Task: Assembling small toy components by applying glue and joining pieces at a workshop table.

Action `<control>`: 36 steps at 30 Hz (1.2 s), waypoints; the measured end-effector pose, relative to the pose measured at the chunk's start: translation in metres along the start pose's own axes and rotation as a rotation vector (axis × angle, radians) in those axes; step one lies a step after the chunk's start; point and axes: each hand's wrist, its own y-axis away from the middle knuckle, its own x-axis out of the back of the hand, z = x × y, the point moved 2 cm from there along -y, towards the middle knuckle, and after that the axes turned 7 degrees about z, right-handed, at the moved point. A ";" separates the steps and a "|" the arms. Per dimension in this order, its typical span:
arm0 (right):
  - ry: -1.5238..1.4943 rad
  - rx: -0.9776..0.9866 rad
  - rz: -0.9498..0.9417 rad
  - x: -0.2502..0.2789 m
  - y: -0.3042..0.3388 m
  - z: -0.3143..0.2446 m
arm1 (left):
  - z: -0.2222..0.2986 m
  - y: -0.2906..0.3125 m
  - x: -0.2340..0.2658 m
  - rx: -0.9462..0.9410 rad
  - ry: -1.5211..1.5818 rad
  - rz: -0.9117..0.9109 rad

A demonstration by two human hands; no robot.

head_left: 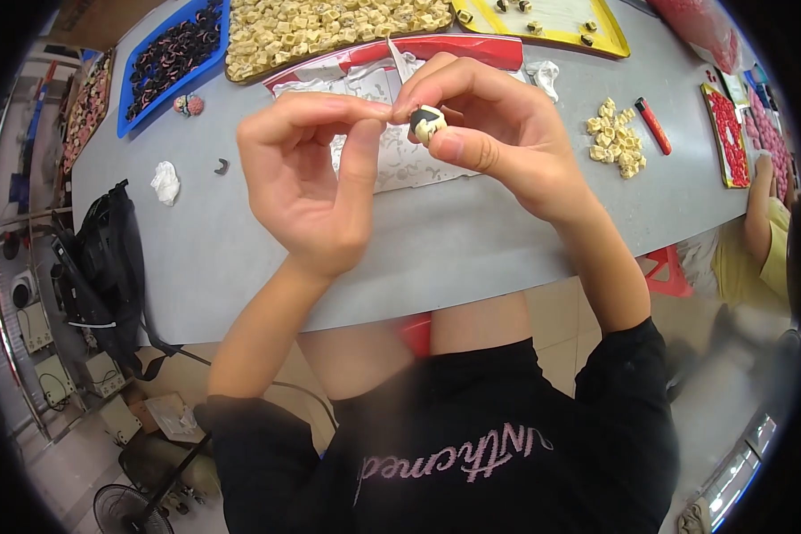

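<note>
In my right hand [516, 129] a small cream figure piece with a black part [427, 123] is pinched between thumb and fingers, above the table. My left hand [316, 169] is beside it, thumb and index finger nearly together and their tips close to the piece's left side. Whether those fingertips hold something small is hidden. Under both hands lies a white sheet [409, 169] with grey marks. Behind my right fingers rises a pale pointed strip [395, 60], whose kind I cannot make out. Red packaging [472, 51] lies along the sheet's far side.
Beyond are a tray of cream pieces [338, 34], a blue tray [126, 116] of black and pink parts and a yellow tray [619, 44]. Loose cream pieces [616, 138] and a red marker [653, 126] lie right. Crumpled tissue [165, 182] and a black bag [107, 267] are left. Another person's arm [760, 209] shows right.
</note>
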 end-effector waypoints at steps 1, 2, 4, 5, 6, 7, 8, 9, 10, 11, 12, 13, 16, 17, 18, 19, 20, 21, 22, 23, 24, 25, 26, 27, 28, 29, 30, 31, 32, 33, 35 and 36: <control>-0.002 0.000 0.000 0.000 0.000 0.001 | 0.001 0.000 0.000 -0.046 -0.028 0.007; -0.030 0.020 -0.020 0.000 0.001 0.001 | 0.003 -0.001 0.002 -0.122 -0.081 -0.046; -0.060 0.041 -0.041 0.001 0.001 -0.001 | 0.012 -0.003 0.002 -0.268 -0.208 -0.118; -0.050 0.058 -0.064 0.000 0.001 -0.003 | 0.015 -0.003 0.000 -0.269 -0.210 -0.120; -0.040 0.076 -0.087 0.000 0.001 -0.004 | 0.017 -0.003 -0.002 -0.336 -0.287 -0.128; -0.042 0.078 -0.087 0.000 0.001 -0.004 | 0.019 -0.002 -0.005 -0.404 -0.363 -0.137; -0.043 0.092 -0.103 0.000 0.001 -0.004 | 0.019 -0.002 -0.007 -0.401 -0.380 -0.113; -0.043 0.107 -0.120 0.000 0.001 -0.004 | 0.018 -0.002 -0.008 -0.402 -0.378 -0.114; -0.042 0.108 -0.118 0.000 0.002 -0.005 | 0.018 -0.001 -0.008 -0.419 -0.386 -0.108; -0.028 0.104 -0.139 -0.001 0.002 -0.005 | 0.018 -0.001 -0.008 -0.436 -0.396 -0.104; -0.013 0.100 -0.159 -0.002 0.002 -0.005 | 0.017 0.000 -0.008 -0.436 -0.397 -0.106; -0.014 0.100 -0.159 -0.002 0.003 -0.004 | 0.017 0.000 -0.007 -0.447 -0.418 -0.101; 0.017 0.089 -0.171 -0.003 0.004 -0.003 | 0.016 0.001 -0.007 -0.448 -0.423 -0.099; 0.021 0.083 -0.170 -0.003 0.004 -0.004 | 0.016 0.000 -0.007 -0.438 -0.406 -0.101; 0.024 0.078 -0.170 -0.003 0.004 -0.004 | 0.016 0.000 -0.006 -0.438 -0.406 -0.101; 0.025 0.077 -0.170 -0.003 0.004 -0.004 | 0.016 0.000 -0.006 -0.431 -0.395 -0.116; 0.023 0.077 -0.171 -0.003 0.004 -0.004 | 0.016 0.000 -0.006 -0.424 -0.384 -0.131; 0.021 0.077 -0.173 -0.003 0.004 -0.004 | 0.016 0.000 -0.006 -0.424 -0.385 -0.131; 0.020 0.076 -0.173 -0.003 0.004 -0.004 | 0.016 0.001 -0.005 -0.418 -0.382 -0.132; 0.022 0.079 -0.182 -0.004 0.004 -0.004 | 0.016 0.001 -0.005 -0.412 -0.380 -0.134; 0.023 0.082 -0.191 -0.004 0.003 -0.004 | 0.016 0.001 -0.005 -0.412 -0.380 -0.133; 0.022 0.082 -0.191 -0.004 0.004 -0.004 | 0.016 0.002 -0.004 -0.411 -0.375 -0.131; 0.021 0.081 -0.194 -0.004 0.004 -0.004 | 0.016 0.002 -0.004 -0.410 -0.369 -0.129; 0.020 0.081 -0.197 -0.005 0.004 -0.004 | 0.015 0.002 -0.004 -0.410 -0.370 -0.129; 0.019 0.080 -0.197 -0.005 0.004 -0.004 | 0.015 0.002 -0.003 -0.415 -0.356 -0.130; 0.018 0.077 -0.199 -0.005 0.004 -0.004 | 0.014 0.003 -0.003 -0.420 -0.342 -0.132; 0.016 0.072 -0.200 -0.004 0.004 -0.004 | 0.014 0.003 -0.003 -0.419 -0.342 -0.132; 0.016 0.072 -0.200 -0.004 0.004 -0.004 | 0.015 0.003 -0.003 -0.415 -0.349 -0.138; 0.024 0.069 -0.198 -0.005 0.004 -0.005 | 0.015 0.003 -0.003 -0.411 -0.354 -0.144; 0.033 0.066 -0.196 -0.005 0.005 -0.005 | 0.016 0.003 -0.003 -0.411 -0.353 -0.144; 0.045 0.061 -0.202 -0.005 0.005 -0.005 | 0.016 0.003 -0.002 -0.410 -0.360 -0.168; 0.058 0.056 -0.210 -0.005 0.006 -0.004 | 0.016 0.003 -0.001 -0.409 -0.361 -0.168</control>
